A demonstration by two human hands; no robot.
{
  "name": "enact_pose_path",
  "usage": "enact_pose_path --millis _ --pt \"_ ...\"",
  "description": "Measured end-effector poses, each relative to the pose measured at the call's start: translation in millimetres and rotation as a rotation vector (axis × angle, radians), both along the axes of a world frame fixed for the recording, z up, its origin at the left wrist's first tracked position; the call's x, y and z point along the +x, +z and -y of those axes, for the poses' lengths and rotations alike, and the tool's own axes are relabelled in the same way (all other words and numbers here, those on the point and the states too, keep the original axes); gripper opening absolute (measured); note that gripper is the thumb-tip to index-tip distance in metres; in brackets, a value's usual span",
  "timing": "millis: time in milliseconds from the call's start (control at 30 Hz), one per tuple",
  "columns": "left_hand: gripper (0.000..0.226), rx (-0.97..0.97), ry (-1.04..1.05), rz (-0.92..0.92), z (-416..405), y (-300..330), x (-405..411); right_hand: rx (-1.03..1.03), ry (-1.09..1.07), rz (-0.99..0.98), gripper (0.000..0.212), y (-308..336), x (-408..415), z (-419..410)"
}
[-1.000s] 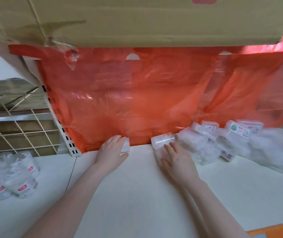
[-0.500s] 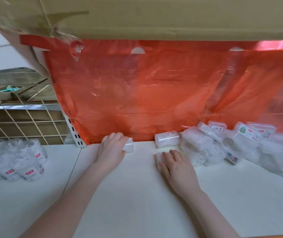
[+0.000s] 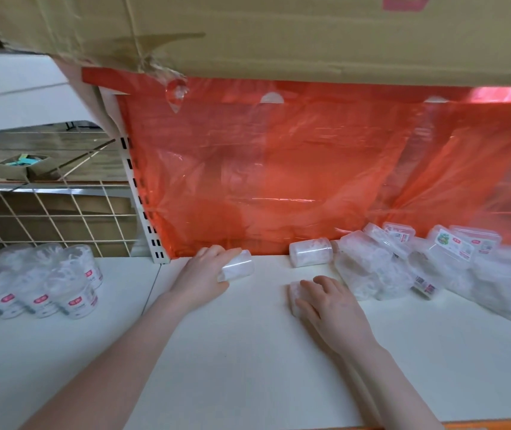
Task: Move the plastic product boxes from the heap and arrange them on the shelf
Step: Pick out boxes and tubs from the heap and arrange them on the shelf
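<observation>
Since half a second ago my right hand (image 3: 330, 305) has drawn its small clear tub (image 3: 295, 297) a little nearer to the front edge of the shelf (image 3: 248, 352), away from the lying jar (image 3: 310, 252) at the back edge. My left hand (image 3: 203, 279) has kept its place by the back edge, but its own tub (image 3: 237, 269) now shows more beyond the fingers.

I count two hands and three loose round containers: one grasped by the left hand, fingers curled over it; one under the right hand, whose fingers bend around it; one lying free on its side. The heap (image 3: 418, 265) at the right of the shelf, along the back edge, holds many boxes; I cannot count them, they are blurred.

On the neighbouring shelf board at the left stand about three labelled round tubs (image 3: 74, 293), wrapped in film.

The boxes are transparent plastic, some rectangular with printed labels. Behind hangs a glossy red plastic sheet (image 3: 279, 181), above it brown cardboard (image 3: 279, 32). The shelf is white and matte.
</observation>
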State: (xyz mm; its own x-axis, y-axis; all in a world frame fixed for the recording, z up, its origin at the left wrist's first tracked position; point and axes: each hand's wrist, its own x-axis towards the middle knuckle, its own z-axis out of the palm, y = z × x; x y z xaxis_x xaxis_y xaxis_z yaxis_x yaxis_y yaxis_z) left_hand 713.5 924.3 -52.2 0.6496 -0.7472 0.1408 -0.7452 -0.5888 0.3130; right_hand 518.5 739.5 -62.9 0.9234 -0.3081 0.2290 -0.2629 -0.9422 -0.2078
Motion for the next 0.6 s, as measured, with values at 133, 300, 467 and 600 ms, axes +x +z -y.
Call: enact_pose_path --millis 133,300,467,600 --pt "0.076 0.039 -0.009 -0.02 -9.9 -4.4 -15.5 -0.014 -0.016 -0.026 0.041 0.1 -4.4 -4.8" --pt "0.076 -0.033 -0.01 -0.08 -28.1 -11.2 -34.0 0.012 -0.026 0.007 0.04 -0.2 -12.5 -13.9" --pt "0.063 -0.144 0.015 -0.119 -39.3 -8.3 -40.4 0.078 -0.01 -0.058 0.053 2.5 -11.6 -11.5" --pt "0.054 -0.191 0.03 -0.083 -45.7 3.3 -40.3 0.11 0.026 -0.146 0.061 10.5 -10.8 -6.1"
